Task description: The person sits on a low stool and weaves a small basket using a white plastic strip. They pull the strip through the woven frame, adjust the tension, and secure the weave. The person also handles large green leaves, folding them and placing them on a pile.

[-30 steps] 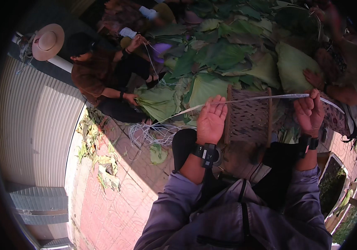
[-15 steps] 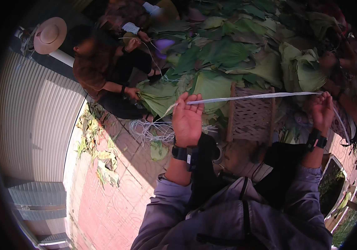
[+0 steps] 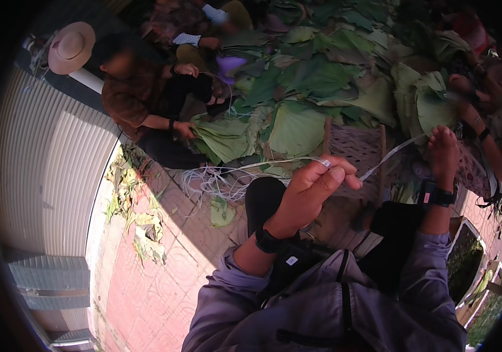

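A pale plastic strip runs up from my left hand toward my right hand. My left hand is closed round the strip, its thumb pressed on the fingers. Another length of it trails left from that fist toward a loose bundle of white strips on the paving. With fingers bent at the strip's far end, my right hand appears to pinch it; the exact grip is partly hidden. Below the strip, between my hands, stands a low stool with a woven seat and wooden side rails.
Large green leaves are heaped ahead. At the left a seated person holds a stack of leaves; other people sit at the far side and right. Leaf scraps lie by a ribbed metal shutter. Framed boxes stand right.
My left hand has moved right and down toward my right hand and closed from an open palm. The strip, stretched straight between my hands before, now spans a shorter, slanted length.
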A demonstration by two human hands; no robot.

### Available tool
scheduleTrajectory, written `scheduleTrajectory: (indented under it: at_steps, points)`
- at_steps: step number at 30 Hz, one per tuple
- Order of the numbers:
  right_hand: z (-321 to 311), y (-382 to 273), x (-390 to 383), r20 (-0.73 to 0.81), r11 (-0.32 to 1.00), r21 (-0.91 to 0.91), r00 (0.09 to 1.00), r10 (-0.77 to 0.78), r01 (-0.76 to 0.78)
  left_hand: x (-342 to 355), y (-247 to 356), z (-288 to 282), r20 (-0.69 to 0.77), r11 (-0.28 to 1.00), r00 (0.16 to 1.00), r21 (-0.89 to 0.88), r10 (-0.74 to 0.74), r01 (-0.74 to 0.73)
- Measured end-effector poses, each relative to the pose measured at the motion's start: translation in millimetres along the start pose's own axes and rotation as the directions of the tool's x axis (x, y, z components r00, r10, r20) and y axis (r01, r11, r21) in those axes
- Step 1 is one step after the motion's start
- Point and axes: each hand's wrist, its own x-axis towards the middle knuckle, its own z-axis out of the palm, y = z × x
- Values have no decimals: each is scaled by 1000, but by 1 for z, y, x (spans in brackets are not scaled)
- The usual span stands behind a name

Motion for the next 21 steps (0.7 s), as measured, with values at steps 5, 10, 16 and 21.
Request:
scheduleTrajectory:
  at_steps: [5,10,16,21]
  points:
    - [39,2,-23,183,849,-526,968,174,-53,13,-12,-10,-236,985,958,-87,-163,147]
    - [45,14,-27,269,748,-659,954,129,85,-19,1,-132,-558,971,828,-222,-55,-85]
    - [54,14,-34,314,711,-688,942,114,143,-147,89,-318,-927,959,320,248,195,137]
    - [61,17,-40,355,643,-734,931,90,218,-231,184,-327,-636,503,186,728,749,465]
